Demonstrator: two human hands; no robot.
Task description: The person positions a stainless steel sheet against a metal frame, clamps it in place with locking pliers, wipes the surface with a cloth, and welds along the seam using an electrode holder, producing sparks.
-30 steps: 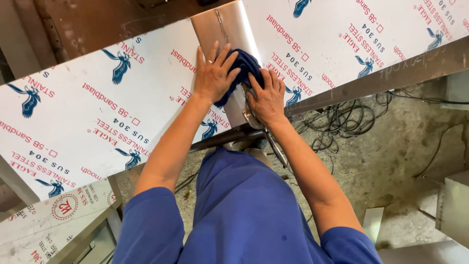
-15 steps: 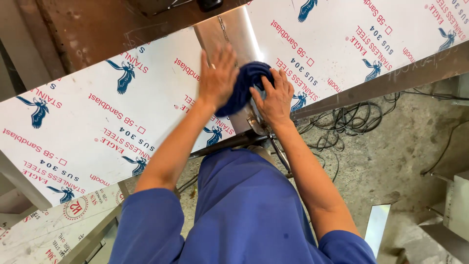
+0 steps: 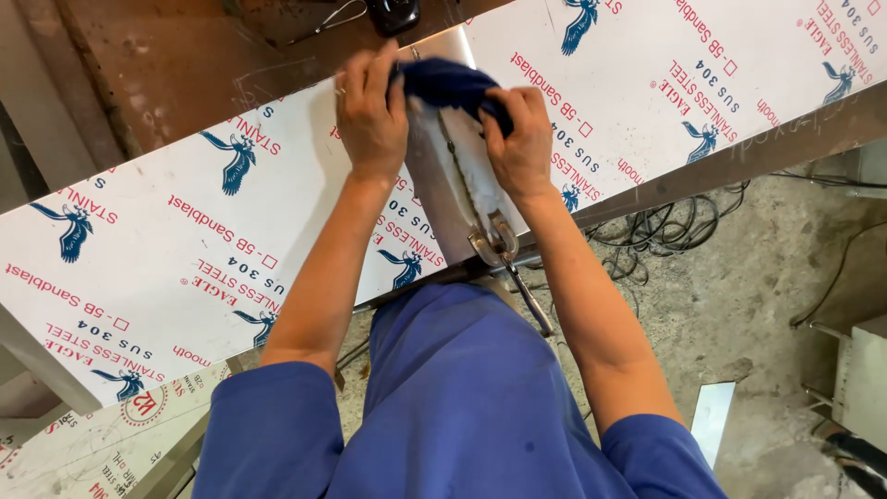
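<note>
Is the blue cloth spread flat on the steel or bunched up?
Bunched up: the blue cloth is a crumpled wad gripped between the left hand and right hand.

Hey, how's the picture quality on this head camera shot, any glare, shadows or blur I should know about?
Head view: even, soft daylight and no harsh glare on the white film-covered sheet. The bare metal strip shows a dull sheen. Faint shadows fall beside the forearms. The left hand, the right hand and the blue cloth are fairly sharp. The wide lens bends the sheet's edges slightly.
</note>
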